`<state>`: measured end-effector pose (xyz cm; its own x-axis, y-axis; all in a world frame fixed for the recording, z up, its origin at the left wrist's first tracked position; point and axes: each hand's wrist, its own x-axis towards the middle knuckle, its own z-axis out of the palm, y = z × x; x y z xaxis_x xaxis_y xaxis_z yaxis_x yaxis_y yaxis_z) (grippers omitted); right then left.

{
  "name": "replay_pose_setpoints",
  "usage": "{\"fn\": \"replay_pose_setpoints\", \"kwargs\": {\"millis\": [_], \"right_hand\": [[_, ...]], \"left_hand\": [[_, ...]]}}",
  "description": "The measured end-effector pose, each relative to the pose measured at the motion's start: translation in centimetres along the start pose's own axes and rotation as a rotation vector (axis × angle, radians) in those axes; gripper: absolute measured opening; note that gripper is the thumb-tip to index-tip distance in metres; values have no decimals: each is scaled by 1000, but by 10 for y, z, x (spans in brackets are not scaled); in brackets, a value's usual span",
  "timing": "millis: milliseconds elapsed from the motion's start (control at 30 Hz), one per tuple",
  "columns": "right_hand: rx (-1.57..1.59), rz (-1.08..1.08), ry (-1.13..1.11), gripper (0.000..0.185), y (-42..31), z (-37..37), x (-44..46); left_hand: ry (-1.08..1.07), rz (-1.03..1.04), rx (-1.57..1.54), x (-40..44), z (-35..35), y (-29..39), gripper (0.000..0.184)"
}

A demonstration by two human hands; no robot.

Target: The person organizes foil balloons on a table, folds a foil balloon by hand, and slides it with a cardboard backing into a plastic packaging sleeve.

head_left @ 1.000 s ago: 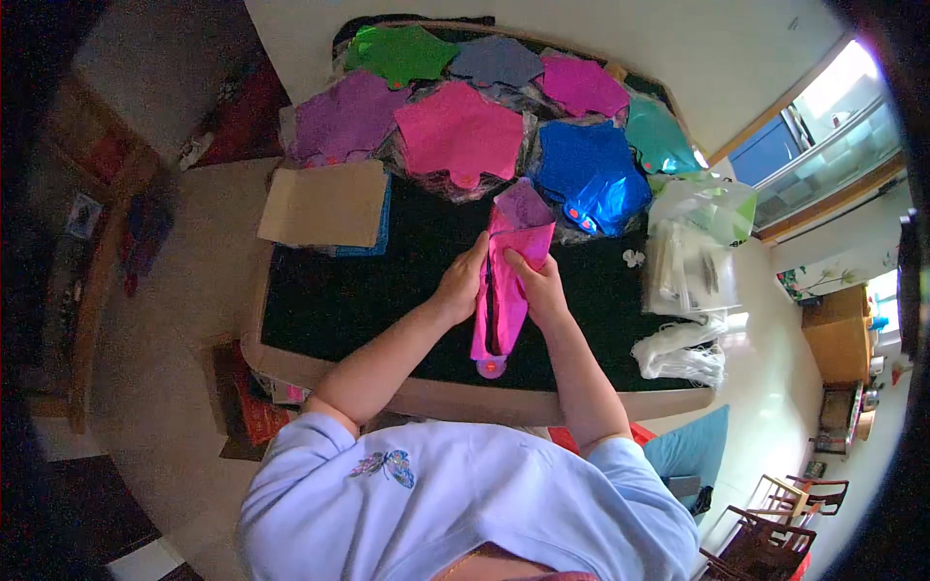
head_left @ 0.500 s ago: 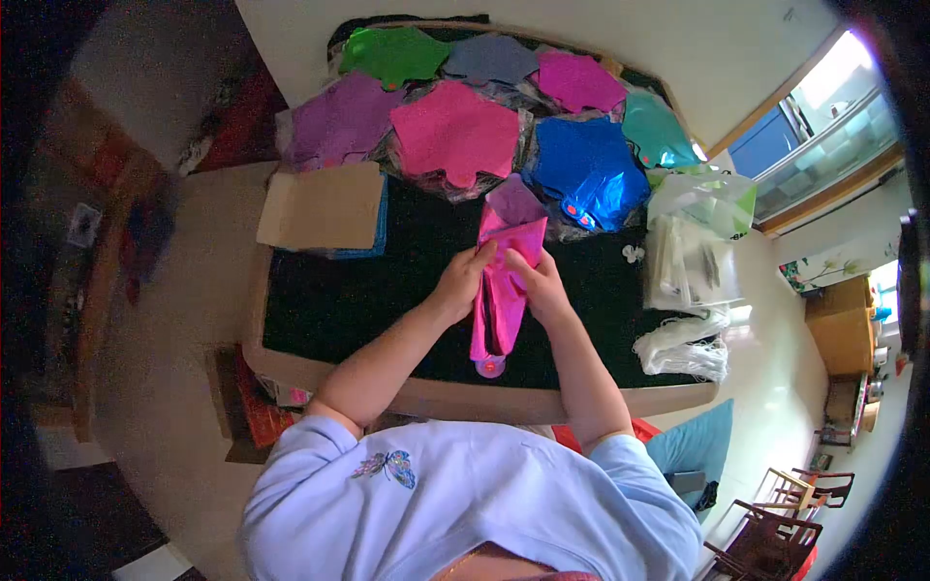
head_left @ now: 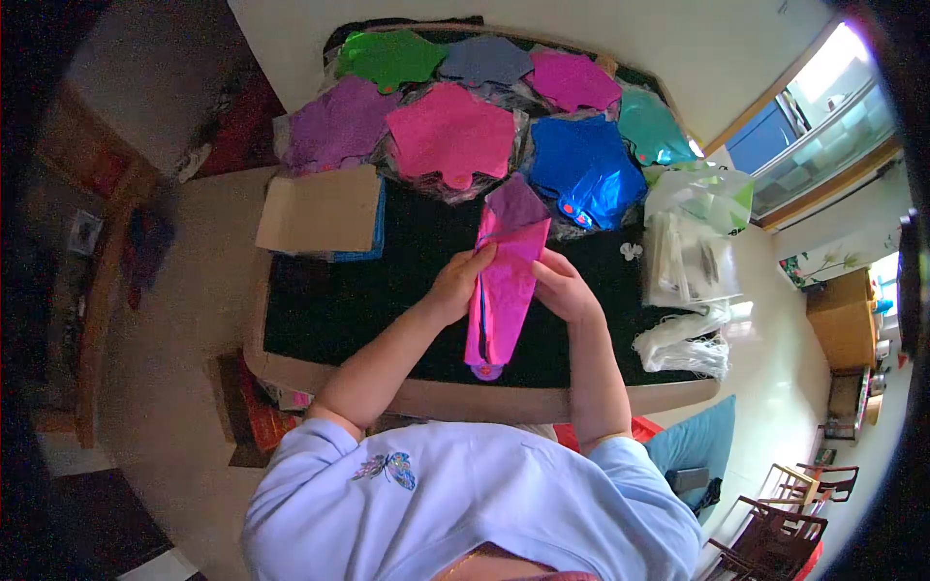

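A folded pink foil piece (head_left: 506,290) with a purple inner side at its top is held upright above the dark table cover (head_left: 387,300). My left hand (head_left: 459,283) grips its left edge, thumb across the front. At the right edge, my right hand (head_left: 567,288) pinches the foil between thumb and fingers. A round purple tab with a red mark (head_left: 486,371) shows at the bottom end. Just beyond the foil lie a pink stack (head_left: 452,134) and a shiny blue stack (head_left: 584,165) of star-like sheets on clear wrapping.
More stacks, green (head_left: 391,58), purple (head_left: 337,121), grey, magenta (head_left: 575,80) and teal (head_left: 651,126), line the far side. Cardboard (head_left: 318,210) over blue sheets lies left. Clear bags (head_left: 688,261) and a white string bundle (head_left: 681,346) lie right, near a small white piece (head_left: 631,252).
My right hand has moved from the front of the pink foil out to its right edge. The foil's front now looks flatter and wider. My left hand has stayed on the left edge.
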<state>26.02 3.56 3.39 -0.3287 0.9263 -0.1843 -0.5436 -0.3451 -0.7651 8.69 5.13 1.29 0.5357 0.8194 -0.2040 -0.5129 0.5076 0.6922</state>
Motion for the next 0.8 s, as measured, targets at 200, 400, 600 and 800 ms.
{"fn": "replay_pose_setpoints", "kwargs": {"millis": [200, 400, 600, 800], "right_hand": [[-274, -81, -8, 24, 7, -11, 9], [-326, -173, 111, 22, 12, -17, 14], [-332, -201, 166, 23, 10, -14, 15], [-442, -179, 183, 20, 21, -7, 16]], "left_hand": [[12, 73, -15, 6, -6, -7, 34], [149, 370, 774, 13, -17, -10, 26], [114, 182, 891, 4, -12, 8, 25], [108, 304, 646, 9, -7, -13, 28]]}}
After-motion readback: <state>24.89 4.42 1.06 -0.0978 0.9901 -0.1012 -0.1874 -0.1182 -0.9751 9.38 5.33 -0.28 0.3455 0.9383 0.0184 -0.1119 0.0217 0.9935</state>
